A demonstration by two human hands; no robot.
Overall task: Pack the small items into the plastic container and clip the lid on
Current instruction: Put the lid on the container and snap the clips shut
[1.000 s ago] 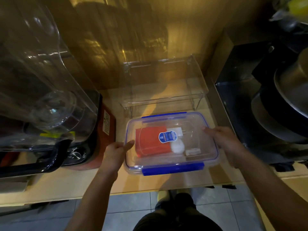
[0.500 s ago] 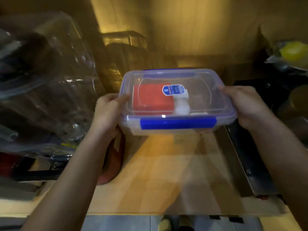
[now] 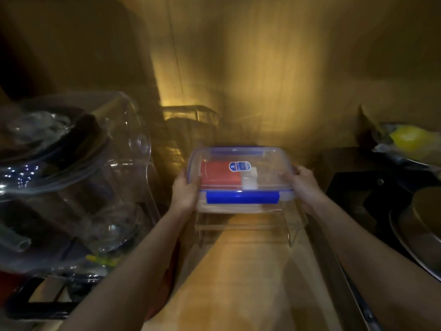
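Note:
The clear plastic container (image 3: 269,161) has its lid (image 3: 262,155) on, and the blue front clip (image 3: 242,197) is folded down. Inside lie a red flat item (image 3: 218,175) and a small white item (image 3: 249,181). My left hand (image 3: 185,191) grips the container's left end and my right hand (image 3: 301,181) grips its right end. The container is at the top of a clear acrylic riser shelf (image 3: 248,229) at the back of the wooden shelf; whether it rests on the riser I cannot tell.
A large clear plastic appliance jug (image 3: 71,177) fills the left side, close to my left arm. On the right stand a dark appliance (image 3: 353,187), a metal pan (image 3: 420,225) and a yellow object in plastic wrap (image 3: 410,139). Wooden shelf board (image 3: 238,283) runs forward between my arms.
Both hands lifted the closed container off the front of the wooden shelf and carried it back to the top of the acrylic riser.

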